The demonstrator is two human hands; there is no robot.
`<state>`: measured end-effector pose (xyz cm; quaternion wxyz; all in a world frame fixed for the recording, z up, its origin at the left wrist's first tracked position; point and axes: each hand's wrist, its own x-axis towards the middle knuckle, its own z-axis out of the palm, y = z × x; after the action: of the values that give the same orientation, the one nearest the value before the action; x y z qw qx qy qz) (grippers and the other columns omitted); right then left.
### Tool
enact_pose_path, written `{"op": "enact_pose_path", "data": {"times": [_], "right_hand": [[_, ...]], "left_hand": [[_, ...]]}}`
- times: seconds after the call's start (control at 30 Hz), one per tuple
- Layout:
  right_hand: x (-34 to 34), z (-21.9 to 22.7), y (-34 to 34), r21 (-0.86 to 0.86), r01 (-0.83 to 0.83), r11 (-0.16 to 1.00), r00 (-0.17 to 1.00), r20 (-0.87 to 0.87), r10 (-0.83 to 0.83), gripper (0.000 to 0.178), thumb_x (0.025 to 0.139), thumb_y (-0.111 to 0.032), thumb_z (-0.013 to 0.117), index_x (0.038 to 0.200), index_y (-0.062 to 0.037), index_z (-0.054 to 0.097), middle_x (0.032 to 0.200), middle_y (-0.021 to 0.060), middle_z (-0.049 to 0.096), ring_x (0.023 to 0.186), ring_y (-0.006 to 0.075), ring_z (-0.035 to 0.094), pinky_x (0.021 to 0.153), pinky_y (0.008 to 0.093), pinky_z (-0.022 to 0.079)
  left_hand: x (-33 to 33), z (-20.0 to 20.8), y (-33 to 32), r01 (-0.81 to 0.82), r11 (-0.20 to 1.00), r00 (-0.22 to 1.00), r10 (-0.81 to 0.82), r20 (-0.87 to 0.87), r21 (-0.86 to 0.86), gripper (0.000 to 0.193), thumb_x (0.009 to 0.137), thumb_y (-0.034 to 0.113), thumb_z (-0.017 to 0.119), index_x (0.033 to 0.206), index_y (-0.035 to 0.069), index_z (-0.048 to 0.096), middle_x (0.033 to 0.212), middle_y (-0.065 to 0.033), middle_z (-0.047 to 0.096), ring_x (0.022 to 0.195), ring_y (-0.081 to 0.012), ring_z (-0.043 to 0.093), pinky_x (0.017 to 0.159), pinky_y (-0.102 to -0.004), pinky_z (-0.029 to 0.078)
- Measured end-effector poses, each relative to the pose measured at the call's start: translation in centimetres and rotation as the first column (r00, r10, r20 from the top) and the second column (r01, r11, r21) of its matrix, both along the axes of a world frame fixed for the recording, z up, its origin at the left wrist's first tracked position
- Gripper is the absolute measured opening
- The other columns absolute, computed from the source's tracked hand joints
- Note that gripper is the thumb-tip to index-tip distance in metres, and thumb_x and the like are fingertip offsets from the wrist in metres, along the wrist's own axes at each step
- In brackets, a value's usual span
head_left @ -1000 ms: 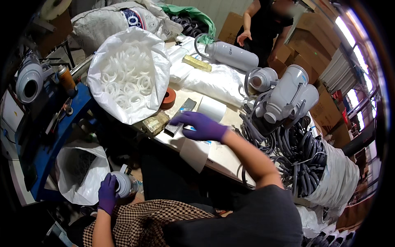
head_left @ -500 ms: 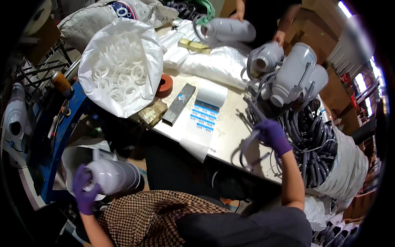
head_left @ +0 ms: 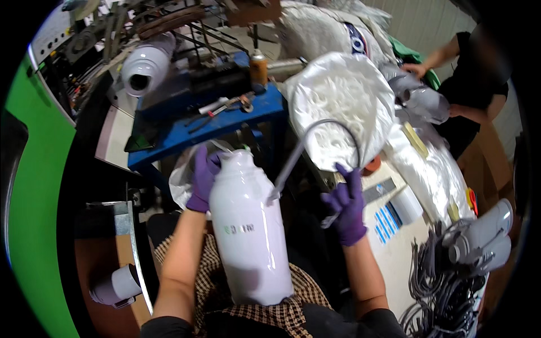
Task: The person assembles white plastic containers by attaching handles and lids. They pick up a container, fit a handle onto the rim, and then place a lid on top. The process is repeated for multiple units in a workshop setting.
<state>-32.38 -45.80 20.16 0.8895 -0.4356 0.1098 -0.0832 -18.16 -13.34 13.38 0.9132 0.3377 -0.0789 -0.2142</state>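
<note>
A pale lilac-grey vacuum flask body rests upright, slightly tilted, against my lap with its neck away from me. My left hand grips it beside the neck. A long grey plastic handle joins the flask's right side and arches up and over to the right. Its far end meets the fingers of my right hand, which are curled, with the index finger raised. A small shiny piece shows at the lower edge of that hand; its kind is unclear. Both hands wear purple gloves.
Beyond stands a white bag of white plastic rings. A blue bench at left carries tools and an orange can. On the white table lie a label roll and bundled grey handles. A co-worker handles flasks.
The view has swung left. My left hand has brought the flask from the left onto my lap. My right hand has carried a grey handle from the table to the flask's side.
</note>
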Motion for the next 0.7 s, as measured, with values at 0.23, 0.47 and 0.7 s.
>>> {"op": "enact_pose_path", "data": {"times": [0.23, 0.47, 0.7], "right_hand": [[9.2, 0.4, 9.9, 0.087, -0.416, 0.905, 0.908, -0.025, 0.419, 0.053, 0.113, -0.04, 0.039, 0.143, 0.0025, 0.049, 0.062, -0.0088, 0.024, 0.05, 0.003, 0.023, 0.047, 0.0182, 0.024], [10.7, -4.2, 11.0, 0.049, -0.458, 0.888, 0.888, -0.026, 0.46, 0.04, 0.111, -0.027, 0.043, 0.128, 0.005, 0.059, 0.057, -0.0089, 0.029, 0.045, 0.0017, 0.026, 0.044, 0.0187, 0.023], [9.9, -2.6, 11.6, -0.025, -0.443, 0.896, 0.895, 0.036, 0.444, 0.034, 0.111, -0.025, 0.042, 0.123, -0.0003, 0.063, 0.059, -0.0086, 0.033, 0.045, 0.0011, 0.027, 0.043, 0.0181, 0.025]], "left_hand": [[-1.9, 1.7, 0.0, -0.265, 0.948, 0.907, 0.183, 0.38, 0.178, 0.067, 0.11, 0.054, 0.028, 0.129, 0.001, 0.063, 0.126, -0.0136, 0.065, 0.116, -0.0209, 0.061, 0.108, -0.0372, 0.045], [-2.6, 0.5, 2.2, -0.238, 0.971, 0.879, 0.219, 0.424, -0.01, 0.026, 0.099, 0.021, 0.053, 0.089, -0.001, 0.063, 0.137, -0.0184, 0.059, 0.12, -0.0269, 0.058, 0.109, -0.0394, 0.042], [-2.9, 0.5, 2.6, -0.017, 0.992, 0.978, 0.042, 0.204, -0.125, 0.038, 0.094, 0.011, 0.058, 0.13, 0.002, 0.059, 0.117, -0.0053, 0.064, 0.109, -0.0135, 0.061, 0.1, -0.0299, 0.05]]}}
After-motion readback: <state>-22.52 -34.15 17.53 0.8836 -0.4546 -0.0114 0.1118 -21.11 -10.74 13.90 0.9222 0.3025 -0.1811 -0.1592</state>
